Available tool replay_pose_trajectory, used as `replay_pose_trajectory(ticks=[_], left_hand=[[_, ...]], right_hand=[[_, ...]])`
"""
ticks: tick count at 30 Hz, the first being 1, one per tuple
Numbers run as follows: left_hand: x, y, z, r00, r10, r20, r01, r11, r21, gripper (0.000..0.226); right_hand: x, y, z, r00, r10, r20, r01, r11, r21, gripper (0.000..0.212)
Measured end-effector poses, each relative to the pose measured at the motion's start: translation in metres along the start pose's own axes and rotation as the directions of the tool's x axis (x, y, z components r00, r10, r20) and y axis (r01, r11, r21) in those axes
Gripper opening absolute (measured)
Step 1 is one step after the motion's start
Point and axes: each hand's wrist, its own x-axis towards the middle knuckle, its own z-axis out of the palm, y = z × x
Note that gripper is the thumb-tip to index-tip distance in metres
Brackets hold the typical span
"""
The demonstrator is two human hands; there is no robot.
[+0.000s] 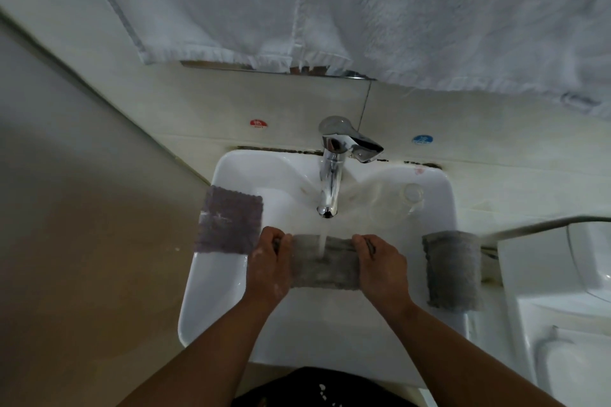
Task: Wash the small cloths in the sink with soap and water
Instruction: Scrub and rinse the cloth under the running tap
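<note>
The left hand (269, 263) and the right hand (380, 263) each curl their fingers round one end of a small grey terry cloth (325, 271). They hold it stretched flat between them over the basin of the white ceramic sink (211, 291). A thin stream of water (321, 241) from the chrome lever tap (330, 182) lands near the middle of the cloth's far edge.

To rinse well, I judge the hands should slide the cloth sideways under the flow, then bunch and squeeze it low in the basin to limit splashing. White flecks on the left hand look like suds, though the dim light leaves that unsure.

A mauve-grey square cloth (228, 220) lies over the sink's left rim and a folded grey cloth (453, 269) over the right; a wide sweep could knock either off. A white hanging towel (363, 10) drapes above the tap.
</note>
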Motion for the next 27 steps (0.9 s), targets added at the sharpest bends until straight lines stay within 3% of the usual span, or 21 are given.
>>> replay_pose_trajectory(ticks=[8,15,27], left_hand=[[-0.006,-0.001,-0.003,0.999,0.024,0.028,-0.023,0.999,-0.026,0.016],[0.001,-0.005,-0.008,0.997,-0.010,0.073,0.017,0.996,-0.091,0.013],[0.012,-0.013,-0.014,0.991,0.048,0.123,-0.034,0.993,-0.113,0.014]], right_hand=[[-0.008,-0.003,-0.002,0.993,0.116,-0.036,-0.115,0.993,0.028,0.038],[-0.015,-0.012,0.002,0.984,0.169,-0.060,-0.161,0.979,0.128,0.029],[-0.033,-0.036,0.001,0.969,0.205,-0.135,-0.187,0.973,0.136,0.022]])
